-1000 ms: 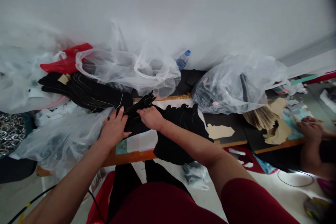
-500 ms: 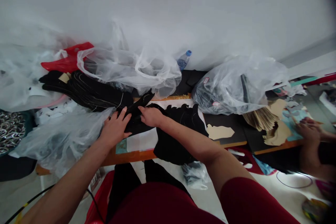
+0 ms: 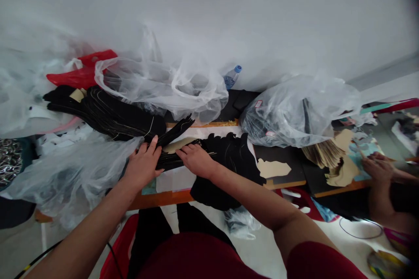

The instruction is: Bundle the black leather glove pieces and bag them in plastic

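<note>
My left hand (image 3: 143,162) rests with fingers spread over the left end of a stack of thin black cut pieces (image 3: 170,162), its thumb towards the near side. My right hand (image 3: 198,160) lies on the right end of that stack, fingers slightly apart and touching the pieces; its thumb is hidden. Between the hands shows a tan piece (image 3: 178,145), with black pieces (image 3: 178,130) raised behind it. Right of my right hand, more black scalloped-edge pieces (image 3: 229,152) lie overlapping and hang over the table edge, partly hidden by my forearm.
A tied black bundle (image 3: 121,113) lies back left. Plastic bags (image 3: 199,91) and a water bottle (image 3: 231,77) stand along the wall; another filled bag (image 3: 294,113) is right. Metal rings (image 3: 9,157) fill a left container. A tan template (image 3: 273,168) lies right, beyond it a co-worker's hands (image 3: 379,165).
My right hand has shifted slightly right and down, its pointing fingers now laid on the stack. The black pieces between my hands have parted, baring the tan piece. My left hand stays nearly in place.
</note>
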A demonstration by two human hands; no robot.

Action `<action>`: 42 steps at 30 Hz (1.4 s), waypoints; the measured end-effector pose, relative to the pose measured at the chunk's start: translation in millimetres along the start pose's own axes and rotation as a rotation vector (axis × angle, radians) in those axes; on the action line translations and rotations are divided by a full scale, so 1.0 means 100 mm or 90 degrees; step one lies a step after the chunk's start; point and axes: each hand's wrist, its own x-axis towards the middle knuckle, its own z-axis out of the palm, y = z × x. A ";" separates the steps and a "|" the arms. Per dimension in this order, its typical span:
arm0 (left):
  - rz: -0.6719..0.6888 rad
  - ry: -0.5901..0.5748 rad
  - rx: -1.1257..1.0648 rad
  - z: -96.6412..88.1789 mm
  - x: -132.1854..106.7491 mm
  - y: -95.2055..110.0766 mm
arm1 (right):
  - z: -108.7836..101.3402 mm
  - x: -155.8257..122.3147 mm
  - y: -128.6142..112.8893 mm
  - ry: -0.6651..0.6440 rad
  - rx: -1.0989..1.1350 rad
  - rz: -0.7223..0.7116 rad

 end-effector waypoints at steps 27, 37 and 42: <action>0.020 0.004 -0.008 0.02 -0.03 0.01 | -0.35 0.60 0.39 -0.046 -0.069 0.097; 0.026 0.034 0.031 0.06 -0.03 0.00 | -0.63 0.43 0.74 0.177 0.158 0.085; 0.021 0.031 0.020 0.09 -0.02 -0.02 | -0.97 0.33 1.02 0.483 0.425 0.143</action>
